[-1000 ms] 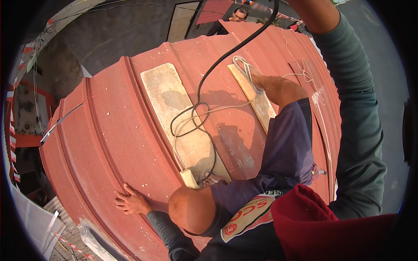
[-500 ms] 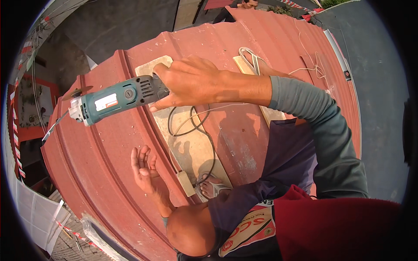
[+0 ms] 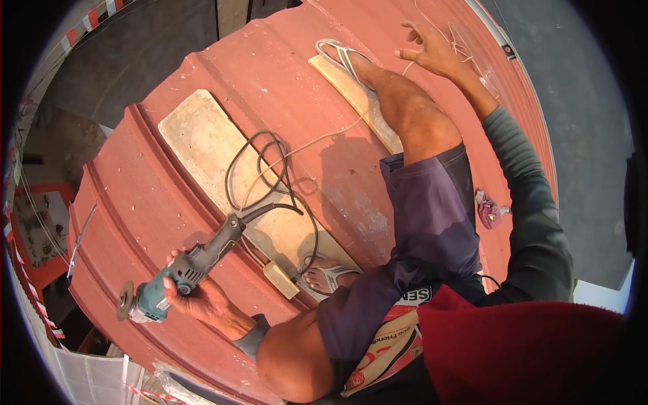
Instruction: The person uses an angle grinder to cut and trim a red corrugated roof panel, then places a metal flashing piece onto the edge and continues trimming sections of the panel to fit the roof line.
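My left hand (image 3: 206, 304) grips an angle grinder (image 3: 189, 266) near its gear head, holding it above the red roof sheet. The disc (image 3: 125, 301) points to the left, and the rear handle slants up to the right with the black cord (image 3: 273, 209) leaving it. My right hand (image 3: 435, 54) is raised at the far right, its fingers apart and nothing in them. Below it lies a tangle of thin pale cord (image 3: 464, 46) on the roof.
Two boards lie on the ribbed red roof (image 3: 283, 81): a wide one (image 3: 196, 145) under the cord loops, a narrower one (image 3: 344, 88) under my far sandalled foot. A small wooden block (image 3: 281, 279) sits by my near foot. A pinkish crumpled item (image 3: 489, 212) lies right; roof edges drop off left.
The angle grinder has gone from my right hand to my left and is lower and nearer. My right hand has let go and moved off to the far right.
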The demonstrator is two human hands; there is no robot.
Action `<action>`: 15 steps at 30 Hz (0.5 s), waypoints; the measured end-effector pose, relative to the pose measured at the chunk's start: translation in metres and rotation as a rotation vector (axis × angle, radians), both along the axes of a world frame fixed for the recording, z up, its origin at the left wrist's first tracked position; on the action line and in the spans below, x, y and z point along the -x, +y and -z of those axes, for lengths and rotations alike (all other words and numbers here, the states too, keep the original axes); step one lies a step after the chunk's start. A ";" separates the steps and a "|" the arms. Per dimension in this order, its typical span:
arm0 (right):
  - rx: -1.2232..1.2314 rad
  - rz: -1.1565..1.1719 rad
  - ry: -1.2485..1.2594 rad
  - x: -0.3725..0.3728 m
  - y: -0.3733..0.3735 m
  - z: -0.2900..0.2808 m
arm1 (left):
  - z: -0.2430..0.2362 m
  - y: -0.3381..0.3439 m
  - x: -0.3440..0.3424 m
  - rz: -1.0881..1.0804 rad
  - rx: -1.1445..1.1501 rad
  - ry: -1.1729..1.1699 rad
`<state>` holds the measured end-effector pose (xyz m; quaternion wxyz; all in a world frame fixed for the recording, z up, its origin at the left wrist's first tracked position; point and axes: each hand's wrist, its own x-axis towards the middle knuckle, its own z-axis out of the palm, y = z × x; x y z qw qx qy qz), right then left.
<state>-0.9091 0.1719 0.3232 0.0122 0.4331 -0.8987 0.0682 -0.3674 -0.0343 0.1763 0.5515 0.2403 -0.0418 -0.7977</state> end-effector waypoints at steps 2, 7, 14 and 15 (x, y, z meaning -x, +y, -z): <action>-0.094 0.318 -0.201 0.021 0.129 0.070 | 0.000 -0.003 -0.016 0.026 0.058 0.019; -0.439 0.470 -0.490 -0.087 0.256 0.231 | 0.020 -0.019 -0.072 -0.033 0.112 -0.083; -0.485 0.424 -0.518 -0.117 0.212 0.251 | 0.013 -0.018 -0.073 -0.004 0.136 -0.105; -0.484 0.396 -0.510 -0.115 0.197 0.249 | 0.009 -0.016 -0.076 -0.026 0.148 -0.109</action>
